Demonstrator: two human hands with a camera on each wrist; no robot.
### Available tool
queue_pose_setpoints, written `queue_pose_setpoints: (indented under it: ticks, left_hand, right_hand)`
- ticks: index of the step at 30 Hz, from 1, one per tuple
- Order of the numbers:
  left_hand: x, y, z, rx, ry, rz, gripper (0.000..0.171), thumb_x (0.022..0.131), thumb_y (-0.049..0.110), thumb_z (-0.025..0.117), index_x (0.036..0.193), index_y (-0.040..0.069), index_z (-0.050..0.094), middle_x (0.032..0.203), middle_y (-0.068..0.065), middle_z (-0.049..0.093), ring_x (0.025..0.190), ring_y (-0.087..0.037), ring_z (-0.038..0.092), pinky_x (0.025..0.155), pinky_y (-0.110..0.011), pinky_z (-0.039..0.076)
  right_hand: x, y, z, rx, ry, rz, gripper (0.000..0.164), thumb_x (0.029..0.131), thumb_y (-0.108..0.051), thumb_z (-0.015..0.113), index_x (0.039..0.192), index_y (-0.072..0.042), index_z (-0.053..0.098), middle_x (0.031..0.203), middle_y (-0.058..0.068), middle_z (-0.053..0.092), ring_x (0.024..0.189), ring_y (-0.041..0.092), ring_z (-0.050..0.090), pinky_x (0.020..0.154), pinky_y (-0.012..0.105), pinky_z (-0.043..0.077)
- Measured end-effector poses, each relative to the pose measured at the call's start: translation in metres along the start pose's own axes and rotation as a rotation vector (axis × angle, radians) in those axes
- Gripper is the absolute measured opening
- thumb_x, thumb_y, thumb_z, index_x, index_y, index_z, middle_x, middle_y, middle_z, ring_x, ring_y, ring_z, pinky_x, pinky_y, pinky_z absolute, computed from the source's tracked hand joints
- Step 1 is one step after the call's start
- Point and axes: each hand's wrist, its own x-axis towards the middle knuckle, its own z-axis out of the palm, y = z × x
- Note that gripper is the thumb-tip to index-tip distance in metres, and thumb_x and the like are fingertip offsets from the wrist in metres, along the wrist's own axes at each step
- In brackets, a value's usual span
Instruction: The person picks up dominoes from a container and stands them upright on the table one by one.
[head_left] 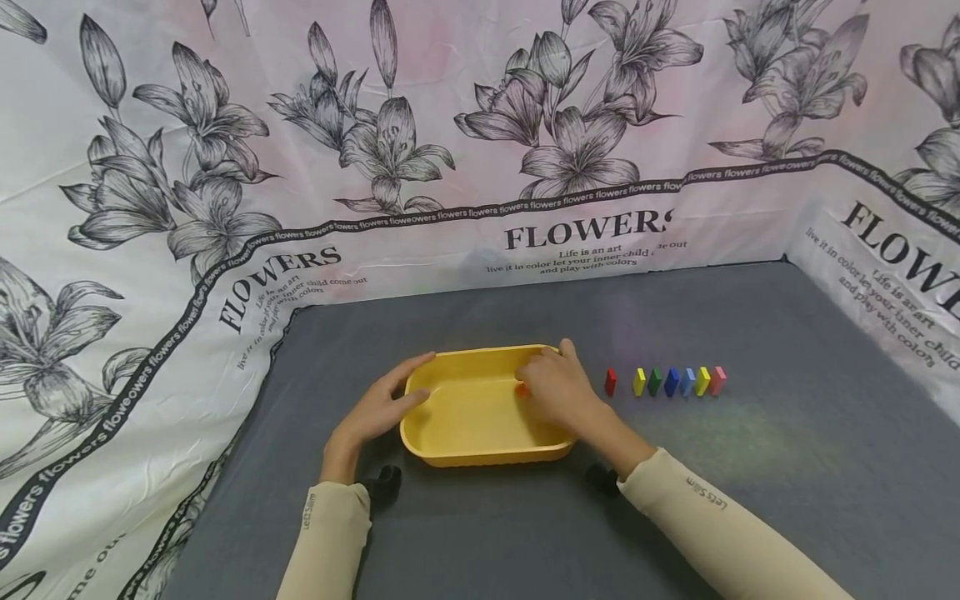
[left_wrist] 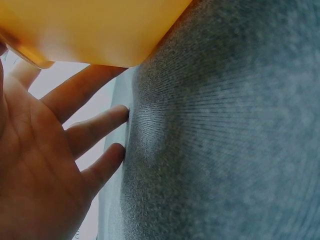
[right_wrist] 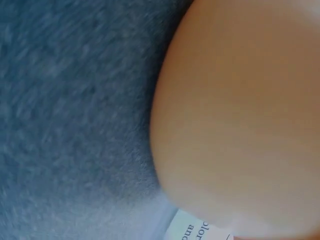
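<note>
A yellow plastic tray (head_left: 472, 417) with rounded corners sits on the grey cloth. My left hand (head_left: 382, 402) grips its left end, the thumb over the rim and the other fingers outside. In the left wrist view, the fingers of the left hand (left_wrist: 50, 150) spread below the tray wall (left_wrist: 100, 35), two tips touching the cloth. My right hand (head_left: 558, 387) reaches inside the tray's right part, fingers bent down around a small orange-red block (head_left: 521, 390), mostly hidden by the hand. The right wrist view is filled mainly by the tray's outer wall (right_wrist: 240, 125).
Right of the tray, small upright blocks stand in a row: a red block (head_left: 611, 382), then, after a gap, several in yellow, green, blue, light blue and pink (head_left: 717, 381). A flower-printed cloth (head_left: 420, 250) hangs behind and along both sides.
</note>
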Motion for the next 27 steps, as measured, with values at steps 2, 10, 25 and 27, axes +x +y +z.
queue_pose_setpoints:
  ticks: [2, 10, 25, 27]
  left_hand:
    - [-0.0003, 0.0011, -0.0004, -0.002, -0.001, 0.002, 0.058, 0.101, 0.031, 0.062, 0.155, 0.039, 0.040, 0.164, 0.002, 0.038, 0.144, -0.030, 0.046, 0.119, -0.058, 0.036]
    - [-0.0007, 0.0008, -0.0007, 0.002, -0.001, 0.006, 0.059, 0.102, 0.031, 0.062, 0.155, 0.038, 0.040, 0.164, 0.001, 0.038, 0.144, -0.031, 0.045, 0.119, -0.059, 0.035]
    - [-0.0007, 0.0017, 0.0000, -0.007, 0.000, -0.007, 0.058, 0.101, 0.032, 0.062, 0.155, 0.038, 0.041, 0.164, 0.002, 0.038, 0.147, -0.030, 0.042, 0.121, -0.058, 0.033]
    - [-0.0007, 0.0014, 0.0001, -0.008, 0.000, -0.006, 0.058, 0.101, 0.032, 0.062, 0.154, 0.038, 0.041, 0.163, 0.002, 0.038, 0.146, -0.030, 0.043, 0.121, -0.058, 0.034]
  right_hand:
    - [0.0008, -0.0004, -0.0013, -0.001, -0.006, -0.002, 0.016, 0.087, -0.013, 0.074, 0.073, -0.017, 0.068, 0.069, -0.002, 0.062, 0.073, 0.023, 0.050, 0.075, 0.041, 0.026]
    - [0.0034, -0.0034, 0.0000, -0.016, -0.062, 0.007, 0.030, 0.093, -0.017, 0.070, 0.065, -0.014, 0.060, 0.059, -0.001, 0.055, 0.064, 0.021, 0.051, 0.073, 0.040, 0.043]
    - [0.0092, 0.0004, -0.0030, 0.092, -0.218, -0.016, 0.011, 0.085, -0.008, 0.071, 0.079, -0.016, 0.065, 0.069, -0.002, 0.053, 0.068, 0.018, 0.050, 0.063, 0.035, 0.045]
    - [0.0094, 0.0013, -0.0038, 0.089, -0.229, -0.022, 0.009, 0.085, -0.008, 0.071, 0.082, -0.016, 0.067, 0.070, -0.003, 0.054, 0.068, 0.018, 0.051, 0.064, 0.035, 0.046]
